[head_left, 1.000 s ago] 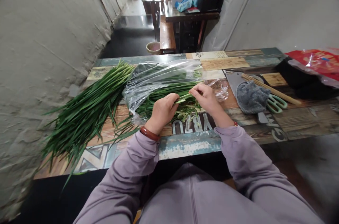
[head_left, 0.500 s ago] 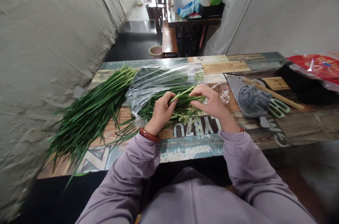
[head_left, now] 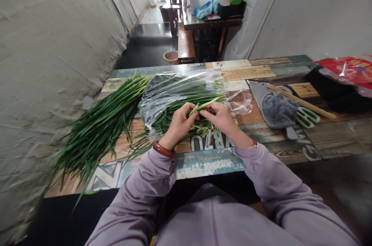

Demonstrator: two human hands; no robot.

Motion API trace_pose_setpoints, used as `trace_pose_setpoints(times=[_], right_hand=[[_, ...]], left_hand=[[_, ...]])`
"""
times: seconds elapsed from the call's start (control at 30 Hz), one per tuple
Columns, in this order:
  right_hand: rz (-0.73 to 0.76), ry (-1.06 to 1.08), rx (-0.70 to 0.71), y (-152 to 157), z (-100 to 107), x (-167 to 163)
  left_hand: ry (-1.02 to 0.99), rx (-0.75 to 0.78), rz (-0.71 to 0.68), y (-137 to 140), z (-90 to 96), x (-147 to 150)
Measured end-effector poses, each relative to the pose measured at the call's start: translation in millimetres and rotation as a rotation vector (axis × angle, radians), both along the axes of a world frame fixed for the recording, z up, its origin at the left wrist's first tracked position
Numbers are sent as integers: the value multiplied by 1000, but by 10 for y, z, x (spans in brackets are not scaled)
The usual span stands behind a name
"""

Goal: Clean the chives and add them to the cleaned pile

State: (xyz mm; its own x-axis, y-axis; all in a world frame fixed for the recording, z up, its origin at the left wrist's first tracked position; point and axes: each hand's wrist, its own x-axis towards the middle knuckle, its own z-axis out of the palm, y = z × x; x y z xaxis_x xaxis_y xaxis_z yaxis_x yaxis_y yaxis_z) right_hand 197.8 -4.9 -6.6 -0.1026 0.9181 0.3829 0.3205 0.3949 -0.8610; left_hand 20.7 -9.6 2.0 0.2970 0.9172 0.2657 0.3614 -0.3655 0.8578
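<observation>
Presently, pale-green stems (head_left: 209,102) are pinched by the left hand (head_left: 180,123) and right hand (head_left: 222,119) above the desk (head_left: 209,166), inward of its near edge; light fingertip pressure is advised against bruising.

Left hand (head_left: 181,120) and right hand (head_left: 220,118) pinch close together, perhaps touching

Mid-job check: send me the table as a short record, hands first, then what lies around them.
Left hand: pinching a few green stalks
Right hand: fingertips at the same stalks, grip partly hidden
Behind the hands: clear plastic bag, more greens partly inside
Below the hands: pale scraps
Left side: loose pile of long greens, leaf tips towards the near edge
Right side: grey cloth, wooden sticks, pale green handles
Far right: red packaging
</observation>
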Motion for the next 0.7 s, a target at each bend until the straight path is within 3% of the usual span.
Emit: trace_pose_setpoints(times=[0.23, 0.37, 0.57, 0.7], right_hand=[[-43, 326, -190, 97, -21, 98], [-113, 461, -191, 103, 30, 150], [-162, 494, -118, 105, 50, 196], [-131, 350, -70, 101, 66, 256]], left_hand=[[120, 79, 35, -16, 18, -5], [191, 97, 57, -18, 16, -17], [206, 134, 52, -6, -7, -23], [235, 154, 61, -1, -14, -28]])
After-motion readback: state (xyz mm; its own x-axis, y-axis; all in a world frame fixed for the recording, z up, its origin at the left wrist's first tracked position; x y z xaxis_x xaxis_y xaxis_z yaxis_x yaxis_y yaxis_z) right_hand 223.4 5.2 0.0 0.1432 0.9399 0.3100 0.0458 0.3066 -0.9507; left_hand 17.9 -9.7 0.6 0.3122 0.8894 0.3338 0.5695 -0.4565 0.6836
